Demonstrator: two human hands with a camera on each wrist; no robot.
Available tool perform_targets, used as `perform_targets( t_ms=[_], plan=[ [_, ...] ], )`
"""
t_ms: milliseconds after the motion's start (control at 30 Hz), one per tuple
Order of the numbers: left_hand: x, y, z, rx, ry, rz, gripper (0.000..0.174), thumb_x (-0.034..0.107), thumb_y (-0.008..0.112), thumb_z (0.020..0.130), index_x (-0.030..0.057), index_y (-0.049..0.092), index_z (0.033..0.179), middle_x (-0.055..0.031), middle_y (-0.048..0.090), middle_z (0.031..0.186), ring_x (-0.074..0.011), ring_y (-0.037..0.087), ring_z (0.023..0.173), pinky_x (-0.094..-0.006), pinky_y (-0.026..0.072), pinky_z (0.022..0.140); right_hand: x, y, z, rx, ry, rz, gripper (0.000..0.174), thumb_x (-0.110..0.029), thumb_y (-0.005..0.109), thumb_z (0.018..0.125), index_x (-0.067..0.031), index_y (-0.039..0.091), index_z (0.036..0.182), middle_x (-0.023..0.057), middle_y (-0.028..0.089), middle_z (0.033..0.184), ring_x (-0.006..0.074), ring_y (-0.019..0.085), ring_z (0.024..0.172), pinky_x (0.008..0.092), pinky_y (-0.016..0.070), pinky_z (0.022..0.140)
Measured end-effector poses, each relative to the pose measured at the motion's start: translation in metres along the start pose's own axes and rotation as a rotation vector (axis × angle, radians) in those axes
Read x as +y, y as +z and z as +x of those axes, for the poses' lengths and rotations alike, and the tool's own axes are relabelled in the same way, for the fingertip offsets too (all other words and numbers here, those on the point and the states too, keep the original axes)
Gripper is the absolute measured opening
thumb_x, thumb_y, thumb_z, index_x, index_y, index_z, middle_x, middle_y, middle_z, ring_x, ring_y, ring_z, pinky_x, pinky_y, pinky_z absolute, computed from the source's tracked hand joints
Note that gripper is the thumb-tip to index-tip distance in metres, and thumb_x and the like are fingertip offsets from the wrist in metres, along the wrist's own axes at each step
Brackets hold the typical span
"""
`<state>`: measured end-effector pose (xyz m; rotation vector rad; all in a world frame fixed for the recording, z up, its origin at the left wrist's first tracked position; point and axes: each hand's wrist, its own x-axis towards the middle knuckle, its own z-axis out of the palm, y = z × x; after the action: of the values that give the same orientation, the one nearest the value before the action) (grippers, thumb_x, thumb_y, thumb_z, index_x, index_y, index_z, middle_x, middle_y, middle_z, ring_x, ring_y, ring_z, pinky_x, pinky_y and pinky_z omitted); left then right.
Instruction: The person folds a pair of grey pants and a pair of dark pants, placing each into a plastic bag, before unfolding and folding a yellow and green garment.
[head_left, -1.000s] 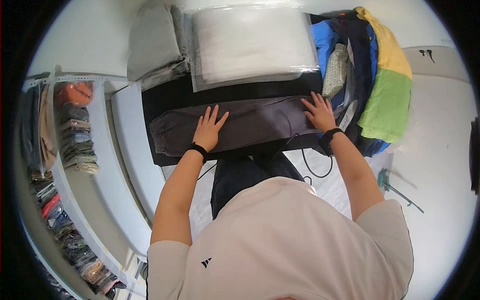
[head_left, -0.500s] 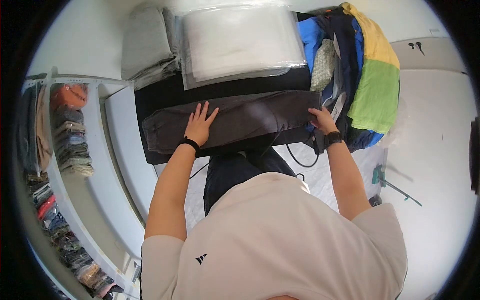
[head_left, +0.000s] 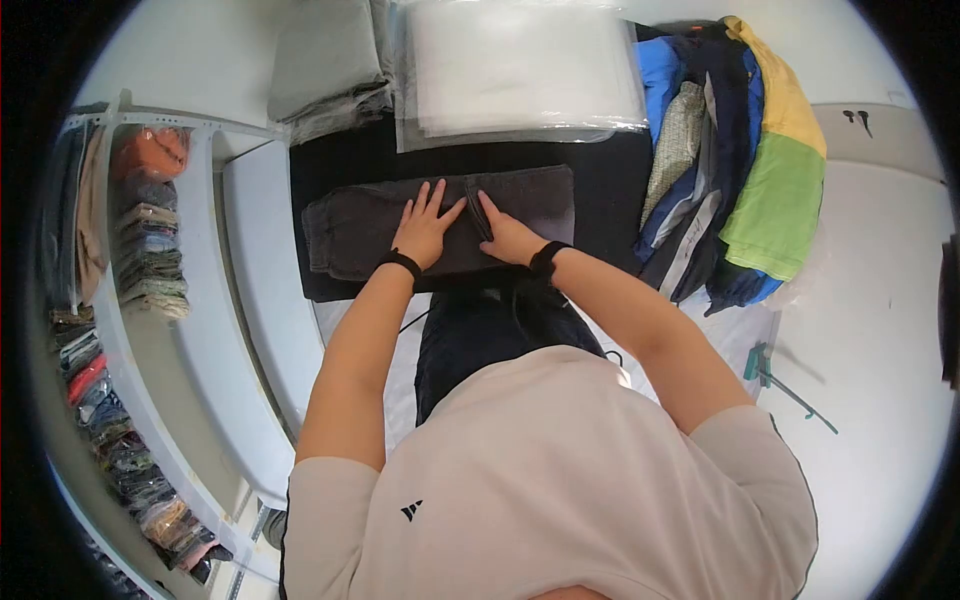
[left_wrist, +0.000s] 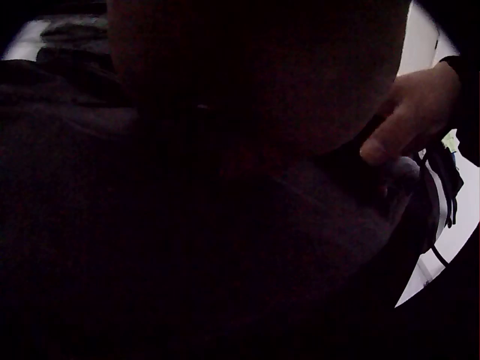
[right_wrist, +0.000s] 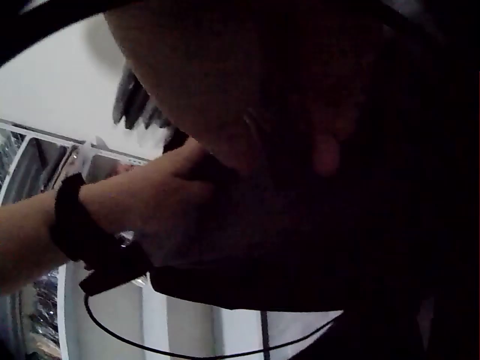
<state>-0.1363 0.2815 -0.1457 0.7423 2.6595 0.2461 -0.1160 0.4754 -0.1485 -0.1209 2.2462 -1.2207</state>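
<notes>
Dark grey trousers (head_left: 365, 230) lie folded lengthwise on a black surface, a gathered elastic edge at their left end. Their right part is doubled back to the left, so the loose end stops near the middle. My left hand (head_left: 421, 238) rests spread on the trousers just left of that end. With thumb and fingers my right hand (head_left: 514, 242) grips the turned-over end, close beside the left fingertips. The left wrist view is very dark but shows the right hand (left_wrist: 416, 112) at the cloth. In the right wrist view the left hand (right_wrist: 146, 191) lies on the fabric.
White sheets in clear plastic (head_left: 525, 70) lie behind the trousers, beside a grey wrapped bundle (head_left: 330, 60). Several garments, among them a yellow and green one (head_left: 780, 190), are piled at the right. A shelf rack (head_left: 200, 250) with bagged clothes stands at the left.
My right hand has gone from lying on the trousers' right end to gripping it and has carried it left, doubling the trousers over. The left hand has stayed spread on the cloth.
</notes>
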Motion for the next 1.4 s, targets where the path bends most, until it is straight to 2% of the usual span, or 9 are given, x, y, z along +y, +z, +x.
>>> perform_targets(
  t_ms=[67,167,233,300,500,600,700,900,1400],
  plan=[
    [0.0,-0.002,-0.001,-0.006,-0.004,-0.006,0.064,0.002,0.048,0.079,0.0303,0.034,0.136,-0.0097,0.015,0.147,-0.032,0.014,0.135,-0.0482,0.0217,0.106,-0.014,0.005,-0.002,0.043,-0.034,-0.2,0.077,-0.017,0.064,0.075,0.003,0.021,0.136,0.0292,0.055,0.106,0.0394,0.057,0.094,0.043,0.0468,0.08],
    [0.0,-0.002,0.0,-0.002,-0.002,-0.013,0.062,0.003,0.048,0.08,0.029,0.036,0.135,-0.0101,0.014,0.147,-0.0322,0.014,0.135,-0.0482,0.0215,0.107,-0.04,-0.021,-0.013,-0.045,0.044,-0.346,0.068,-0.016,0.061,0.077,-0.0005,0.027,0.135,0.0244,0.056,0.104,0.0391,0.056,0.095,0.0432,0.0466,0.08],
    [0.0,-0.002,-0.001,-0.001,-0.003,-0.014,0.06,0.004,0.048,0.081,0.0277,0.037,0.134,-0.0105,0.013,0.148,-0.0326,0.014,0.135,-0.0483,0.0215,0.107,-0.041,-0.035,-0.023,0.147,-0.153,-0.582,0.048,-0.008,0.056,0.074,-0.0085,0.048,0.121,0.0169,0.056,0.099,0.0349,0.055,0.096,0.0421,0.0472,0.078],
    [0.001,-0.005,-0.001,-0.003,0.0,-0.016,0.06,0.003,0.047,0.081,0.0275,0.037,0.135,-0.0106,0.013,0.148,-0.0327,0.015,0.135,-0.0485,0.0221,0.107,-0.031,-0.048,-0.028,0.279,-0.289,-0.689,0.045,-0.003,0.056,0.071,-0.0085,0.054,0.115,0.0153,0.055,0.105,0.0334,0.053,0.1,0.0427,0.0451,0.083],
    [0.003,-0.004,0.009,-0.04,-0.109,-0.212,0.046,0.019,0.049,0.084,0.0246,0.043,0.13,-0.0114,0.016,0.147,-0.0332,0.01,0.136,-0.0554,0.0178,0.105,0.035,-0.101,-0.02,0.602,-0.248,-0.321,0.052,-0.003,0.058,0.068,-0.0068,0.051,0.118,0.0164,0.048,0.125,0.0333,0.049,0.111,0.0381,0.0386,0.095],
    [0.016,-0.008,0.019,-0.03,-0.291,-0.45,0.037,0.031,0.048,0.086,0.0196,0.049,0.122,-0.0129,0.017,0.147,-0.0339,0.009,0.136,-0.062,0.0156,0.102,0.043,-0.119,-0.012,0.362,-0.173,-0.014,0.044,-0.008,0.058,0.074,-0.0045,0.051,0.118,0.0166,0.053,0.12,0.0309,0.051,0.109,0.0351,0.0391,0.094],
    [0.025,-0.004,0.023,0.068,-0.354,-0.54,0.033,0.038,0.046,0.088,0.0157,0.057,0.111,-0.013,0.022,0.145,-0.035,0.012,0.135,-0.0641,0.0143,0.101,0.043,-0.13,0.005,0.101,-0.079,-0.071,0.033,-0.014,0.055,0.081,-0.0022,0.055,0.113,0.0167,0.059,0.109,0.0294,0.055,0.103,0.0335,0.0407,0.09],
    [0.015,0.009,0.025,0.147,-0.327,-0.475,0.038,0.043,0.049,0.086,0.0093,0.066,0.091,-0.0112,0.032,0.142,-0.0336,0.02,0.133,-0.0631,0.0161,0.101,0.046,-0.123,0.03,0.066,-0.065,-0.197,0.025,-0.019,0.054,0.085,-0.0031,0.061,0.103,0.014,0.063,0.099,0.0274,0.059,0.094,0.0339,0.0443,0.084],
    [0.042,-0.002,0.032,0.222,-0.523,-0.525,0.025,0.033,0.065,0.077,0.0095,0.066,0.087,-0.0077,0.031,0.142,-0.0298,0.017,0.135,-0.0664,0.0139,0.1,0.066,-0.134,0.025,0.129,0.089,-0.213,0.027,-0.029,0.059,0.079,-0.0099,0.064,0.097,0.0109,0.064,0.097,0.0293,0.06,0.093,0.0369,0.0456,0.082]
  ],
)
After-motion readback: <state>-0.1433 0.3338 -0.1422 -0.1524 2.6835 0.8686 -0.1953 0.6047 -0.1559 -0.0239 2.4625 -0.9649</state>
